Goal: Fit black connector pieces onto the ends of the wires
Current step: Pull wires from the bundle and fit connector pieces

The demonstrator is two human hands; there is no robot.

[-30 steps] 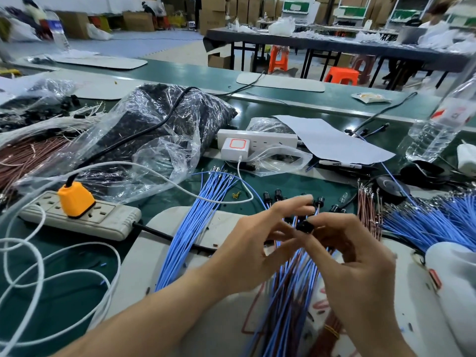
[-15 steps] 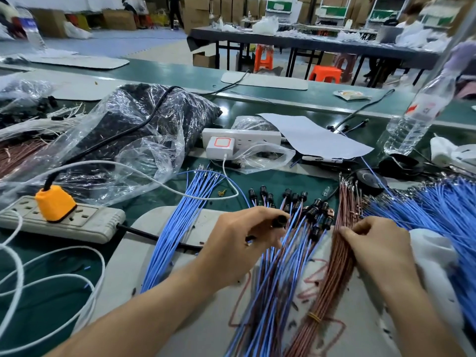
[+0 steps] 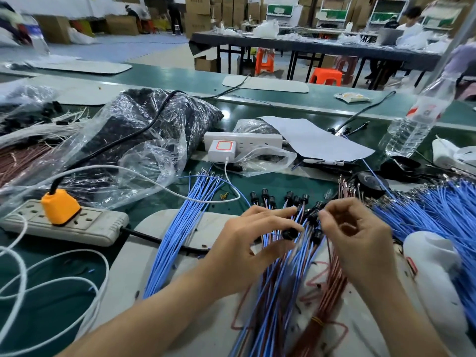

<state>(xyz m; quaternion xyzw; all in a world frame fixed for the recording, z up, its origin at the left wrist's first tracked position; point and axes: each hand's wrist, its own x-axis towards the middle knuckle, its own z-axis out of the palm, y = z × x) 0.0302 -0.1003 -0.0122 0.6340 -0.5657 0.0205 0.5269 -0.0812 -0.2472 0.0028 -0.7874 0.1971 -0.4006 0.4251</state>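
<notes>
My left hand (image 3: pixel 253 243) pinches a black connector piece (image 3: pixel 289 233) between thumb and fingers over the middle bundle. My right hand (image 3: pixel 358 235) is just to its right, fingers curled and pinching a thin brown wire (image 3: pixel 329 249) whose tip points toward the connector. Under both hands lies a bundle of blue and brown wires (image 3: pixel 280 287) with black connectors fitted on their far ends (image 3: pixel 265 195). A bundle of bare brown wires (image 3: pixel 327 305) lies under my right wrist. Loose blue wires (image 3: pixel 180 228) lie to the left, and a big pile of blue wires (image 3: pixel 438 210) to the right.
A plastic bag of black parts (image 3: pixel 144 130) sits at the back left. A power strip with an orange plug (image 3: pixel 60 208) lies left, a white power strip with charger (image 3: pixel 221 149) behind the wires, a water bottle (image 3: pixel 417 122) at the right, white cable loops (image 3: pixel 51 284) at the front left.
My right hand has come back from the brown wire bundle on the right to meet my left hand, bringing a brown wire. My left hand kept hold of the black connector.
</notes>
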